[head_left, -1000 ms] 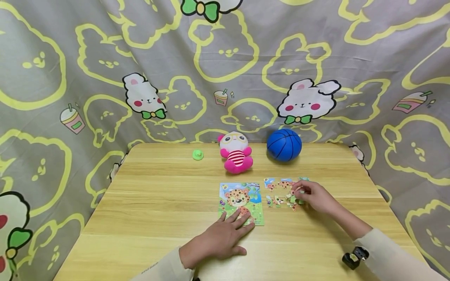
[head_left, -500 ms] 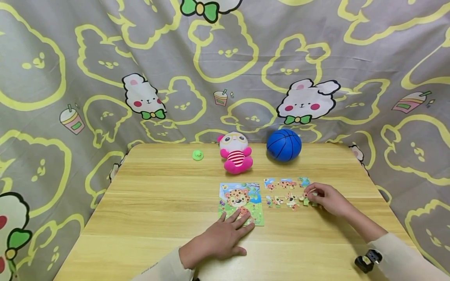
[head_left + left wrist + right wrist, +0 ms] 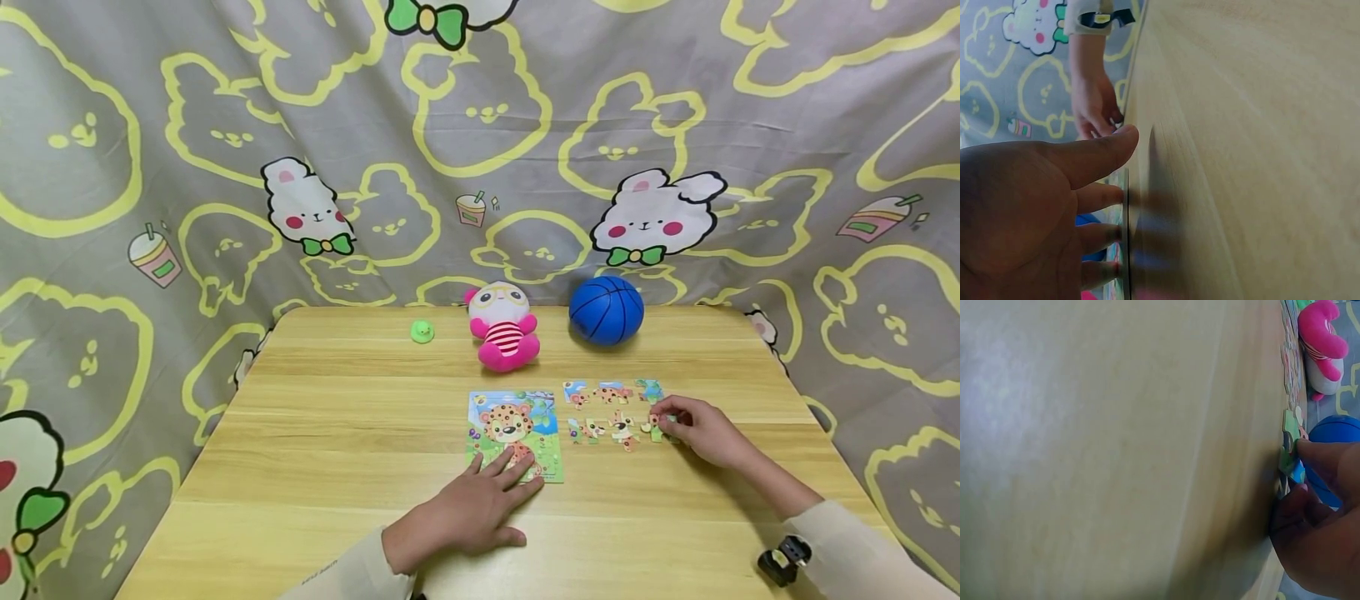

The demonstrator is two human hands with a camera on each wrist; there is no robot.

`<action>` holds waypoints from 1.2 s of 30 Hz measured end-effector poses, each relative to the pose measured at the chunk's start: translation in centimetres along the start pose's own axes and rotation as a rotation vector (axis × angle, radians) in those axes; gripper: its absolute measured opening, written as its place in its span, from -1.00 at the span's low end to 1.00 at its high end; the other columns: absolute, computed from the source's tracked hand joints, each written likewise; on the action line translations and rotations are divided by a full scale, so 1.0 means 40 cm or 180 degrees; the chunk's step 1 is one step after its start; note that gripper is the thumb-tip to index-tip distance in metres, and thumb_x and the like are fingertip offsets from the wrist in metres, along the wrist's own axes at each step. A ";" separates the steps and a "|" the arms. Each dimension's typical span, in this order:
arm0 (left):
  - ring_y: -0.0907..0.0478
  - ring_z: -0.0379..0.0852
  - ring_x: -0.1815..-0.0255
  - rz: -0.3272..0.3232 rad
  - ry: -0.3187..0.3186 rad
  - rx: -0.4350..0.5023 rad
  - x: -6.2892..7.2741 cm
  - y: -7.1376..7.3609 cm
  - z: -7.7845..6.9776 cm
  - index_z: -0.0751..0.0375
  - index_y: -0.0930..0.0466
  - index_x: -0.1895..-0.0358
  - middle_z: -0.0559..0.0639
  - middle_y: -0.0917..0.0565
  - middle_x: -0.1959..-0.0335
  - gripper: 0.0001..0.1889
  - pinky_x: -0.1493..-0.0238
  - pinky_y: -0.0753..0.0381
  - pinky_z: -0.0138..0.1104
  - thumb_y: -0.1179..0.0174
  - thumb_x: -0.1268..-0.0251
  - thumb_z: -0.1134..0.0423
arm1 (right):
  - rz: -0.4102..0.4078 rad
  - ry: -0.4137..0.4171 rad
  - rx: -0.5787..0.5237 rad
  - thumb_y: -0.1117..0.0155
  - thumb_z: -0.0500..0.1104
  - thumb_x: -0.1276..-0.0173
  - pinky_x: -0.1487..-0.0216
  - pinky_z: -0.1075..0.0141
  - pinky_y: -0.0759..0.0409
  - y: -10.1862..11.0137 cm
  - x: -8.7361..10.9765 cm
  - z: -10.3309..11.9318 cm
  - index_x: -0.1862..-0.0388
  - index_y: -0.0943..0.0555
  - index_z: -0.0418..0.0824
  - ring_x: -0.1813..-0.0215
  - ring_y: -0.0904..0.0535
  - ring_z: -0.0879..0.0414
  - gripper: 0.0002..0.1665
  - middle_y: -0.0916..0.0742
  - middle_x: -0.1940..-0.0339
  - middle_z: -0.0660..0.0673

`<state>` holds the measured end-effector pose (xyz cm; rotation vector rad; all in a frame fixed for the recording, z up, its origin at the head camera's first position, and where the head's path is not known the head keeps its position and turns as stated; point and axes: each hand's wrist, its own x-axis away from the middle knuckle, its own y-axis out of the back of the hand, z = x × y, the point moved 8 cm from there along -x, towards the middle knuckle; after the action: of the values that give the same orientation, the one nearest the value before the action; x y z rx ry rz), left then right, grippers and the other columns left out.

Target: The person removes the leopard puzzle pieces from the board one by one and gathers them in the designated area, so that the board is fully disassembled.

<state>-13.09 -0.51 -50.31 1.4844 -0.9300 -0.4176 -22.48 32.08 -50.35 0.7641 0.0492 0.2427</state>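
Observation:
My left hand (image 3: 474, 508) lies with spread fingers on the lower part of a leopard picture puzzle (image 3: 513, 417), and in the left wrist view its fingertips touch the board's edge. To the right of that board, loose puzzle pieces (image 3: 621, 427) are laid out in rows. At their right end my right hand (image 3: 701, 429) pinches a green puzzle piece (image 3: 1291, 425) between thumb and fingers, close to the tabletop. The hand covers part of that piece and some pieces beside it.
Along the back of the wooden table (image 3: 337, 450) are a green duck toy (image 3: 422, 332), a pink panda plush (image 3: 505, 329) and a blue basketball (image 3: 606, 310). Behind them hangs a grey patterned curtain (image 3: 375, 125).
My right hand has moved right from the middle loose pieces to the right end, uncovering a leopard-face piece. Over the last half second it barely shifts. My left hand stays put.

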 end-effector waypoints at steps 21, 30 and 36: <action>0.09 0.12 -0.71 0.0030 -0.0008 -0.0003 -0.001 -0.003 0.002 -0.23 -0.05 -0.68 -0.06 0.04 -0.72 -0.16 -0.50 -0.20 0.25 -0.04 -0.44 -0.37 | -0.0145 0.0242 0.0241 -0.31 -0.29 -0.48 0.27 0.35 -0.44 0.001 0.002 -0.012 -0.08 -0.73 -0.23 0.24 -0.40 0.22 -0.75 -0.66 0.08 -0.13; 0.09 0.12 -0.71 0.0037 -0.0003 0.0000 -0.002 -0.001 0.002 -0.23 -0.05 -0.68 -0.05 0.03 -0.72 -0.16 -0.50 -0.21 0.25 -0.05 -0.44 -0.37 | -0.0174 0.0240 0.0232 -0.31 -0.27 -0.49 0.30 0.34 -0.41 0.002 0.003 -0.020 -0.09 -0.73 -0.20 0.27 -0.38 0.21 -0.75 -0.64 0.11 -0.11; 0.08 0.12 -0.71 0.0046 -0.0003 0.0007 -0.003 0.002 0.002 -0.23 -0.07 -0.67 -0.06 0.02 -0.72 -0.17 -0.49 -0.23 0.24 -0.05 -0.44 -0.37 | -0.0187 0.0211 0.0202 -0.31 -0.26 -0.49 0.30 0.35 -0.39 0.002 0.006 -0.019 -0.10 -0.73 -0.20 0.27 -0.37 0.21 -0.75 -0.63 0.09 -0.12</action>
<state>-13.24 -0.48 -50.29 1.4786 -0.9417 -0.4070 -22.37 32.72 -50.85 0.8165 0.1425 0.2115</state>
